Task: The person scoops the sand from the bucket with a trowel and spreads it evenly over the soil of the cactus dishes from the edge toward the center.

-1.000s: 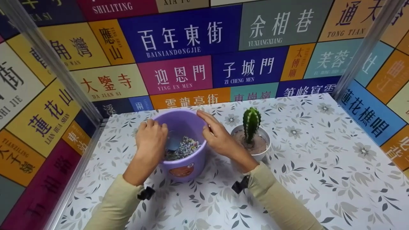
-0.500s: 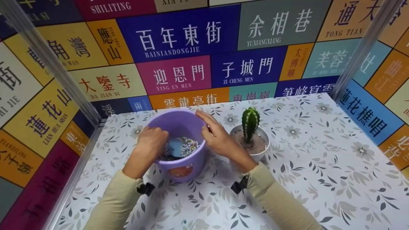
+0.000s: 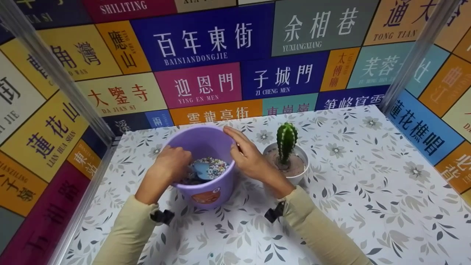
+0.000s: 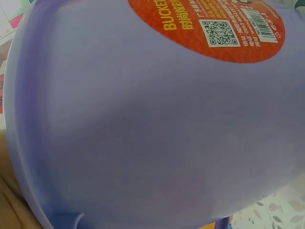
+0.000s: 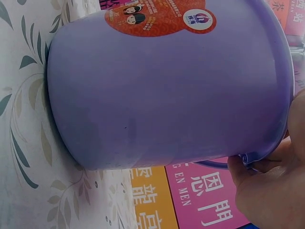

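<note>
A purple bucket [image 3: 211, 193] with an orange sticker stands on the table, partly filled with multicoloured granules [image 3: 217, 168]. Reaching over its left rim, my left hand [image 3: 167, 165] has its fingers curled at the handle end of a blue shovel [image 3: 201, 170]; the handle is hidden by the hand. The shovel's blade lies among the granules. My right hand [image 3: 250, 156] grips the bucket's right rim, with fingers along the outside by the handle lug in the right wrist view. To the right of the bucket is a potted cactus [image 3: 287, 143].
The cactus pot [image 3: 307, 162] is pale and holds brown soil, close to my right wrist. A white floral cloth [image 3: 368, 191] covers the table. Behind it rises a wall of coloured signs [image 3: 206, 44], with clear corner posts [image 3: 412, 70] at both sides.
My left hand has dipped deeper into the bucket and shifted slightly left. The shovel blade has turned and moved in the granules. My right hand stays on the rim.
</note>
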`<state>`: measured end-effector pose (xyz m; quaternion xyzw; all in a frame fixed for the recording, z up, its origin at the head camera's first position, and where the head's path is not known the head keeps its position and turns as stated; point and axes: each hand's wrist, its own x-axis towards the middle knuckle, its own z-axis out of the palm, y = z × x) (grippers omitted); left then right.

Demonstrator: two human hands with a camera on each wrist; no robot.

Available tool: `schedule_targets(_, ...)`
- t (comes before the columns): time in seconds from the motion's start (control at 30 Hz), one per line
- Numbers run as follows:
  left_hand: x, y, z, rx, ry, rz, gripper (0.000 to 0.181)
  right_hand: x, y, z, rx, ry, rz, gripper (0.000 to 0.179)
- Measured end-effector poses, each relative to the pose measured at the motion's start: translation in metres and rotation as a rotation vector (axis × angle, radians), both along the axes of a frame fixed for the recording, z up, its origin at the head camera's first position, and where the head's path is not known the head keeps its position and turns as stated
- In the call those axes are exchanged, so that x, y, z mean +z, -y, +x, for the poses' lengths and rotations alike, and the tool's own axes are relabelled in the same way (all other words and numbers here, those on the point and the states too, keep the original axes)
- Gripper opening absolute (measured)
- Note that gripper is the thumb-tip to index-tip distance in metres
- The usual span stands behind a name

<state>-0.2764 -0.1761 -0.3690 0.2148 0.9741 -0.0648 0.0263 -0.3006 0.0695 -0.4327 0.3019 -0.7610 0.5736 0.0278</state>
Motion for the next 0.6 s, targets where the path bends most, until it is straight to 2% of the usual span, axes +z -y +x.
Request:
schedule_targets(0.23, 0.0018, 0.0021, 0.0004, 0.006, 0.068, 0.071, 0.018, 0.0003, 0.0008, -0.0005, 0.004, -0.013, 0.005, 0.055)
schedule_targets(0.6, 0.0042, 0.0061, -0.0026, -0.042, 0.105, 0.149, 0.015, -0.0002, -0.001, -0.0002, -0.008, -0.024, 0.017, 0.055)
